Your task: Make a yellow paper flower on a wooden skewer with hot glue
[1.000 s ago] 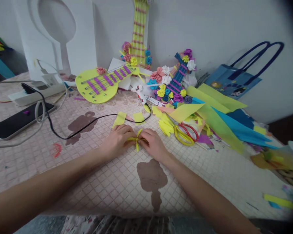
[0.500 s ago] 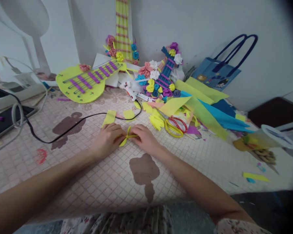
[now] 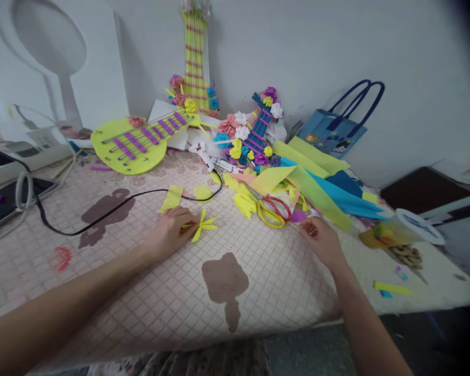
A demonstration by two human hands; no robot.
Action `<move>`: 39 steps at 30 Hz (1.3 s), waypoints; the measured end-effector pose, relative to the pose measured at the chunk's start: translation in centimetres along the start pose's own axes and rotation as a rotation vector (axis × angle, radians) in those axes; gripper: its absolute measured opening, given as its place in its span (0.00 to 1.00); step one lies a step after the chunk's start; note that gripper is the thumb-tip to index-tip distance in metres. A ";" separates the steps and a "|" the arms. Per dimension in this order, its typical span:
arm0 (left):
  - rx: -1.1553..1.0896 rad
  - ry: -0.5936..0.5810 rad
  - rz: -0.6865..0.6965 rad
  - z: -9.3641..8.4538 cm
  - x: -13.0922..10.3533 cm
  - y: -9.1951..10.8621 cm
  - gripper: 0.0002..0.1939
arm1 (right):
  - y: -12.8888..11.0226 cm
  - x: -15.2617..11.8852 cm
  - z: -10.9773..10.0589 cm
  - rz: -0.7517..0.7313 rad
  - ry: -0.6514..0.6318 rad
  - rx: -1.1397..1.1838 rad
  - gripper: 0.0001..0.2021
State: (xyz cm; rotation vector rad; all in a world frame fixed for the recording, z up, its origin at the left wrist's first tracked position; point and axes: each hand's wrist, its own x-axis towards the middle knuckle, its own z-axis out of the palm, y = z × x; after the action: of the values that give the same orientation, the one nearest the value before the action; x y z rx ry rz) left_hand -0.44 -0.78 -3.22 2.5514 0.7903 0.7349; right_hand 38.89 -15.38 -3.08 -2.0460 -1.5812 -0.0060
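Note:
My left hand [image 3: 175, 231] is closed on one arm of a yellow paper flower [image 3: 202, 225], whose narrow petals spread out like a star just above the tablecloth. Far to the right, my right hand [image 3: 317, 237] has its fingers pinched at the end of a thin pale stick [image 3: 293, 224] lying by the scissors. The scissors [image 3: 272, 211] have one red and one yellow handle loop and rest among paper scraps. Two small yellow paper pieces [image 3: 172, 197] lie beyond my left hand, by a black cord [image 3: 141, 192].
A white glue gun [image 3: 202, 155] sits behind the cord. Paper guitars, one yellow [image 3: 131, 149] and one blue [image 3: 258, 130], stand at the back. Crepe paper sheets [image 3: 317, 188], a tilted plastic cup [image 3: 391, 232] and a blue bag [image 3: 331, 130] are on the right.
My right hand has let go of the yellow paper flower and moved right to the thin stick beside the scissors. My left hand still holds the flower, now spread more open.

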 end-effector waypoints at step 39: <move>-0.047 0.021 -0.014 -0.4 0.2 -0.7 0.10 | 2.2 0.4 -15.5 0.072 -0.187 0.002 0.13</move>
State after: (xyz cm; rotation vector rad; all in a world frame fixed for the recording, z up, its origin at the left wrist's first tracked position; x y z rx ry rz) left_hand -0.79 -0.03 -3.21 2.4980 0.7882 0.7683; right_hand 45.95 -21.86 9.31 -2.1533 -1.6138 0.2193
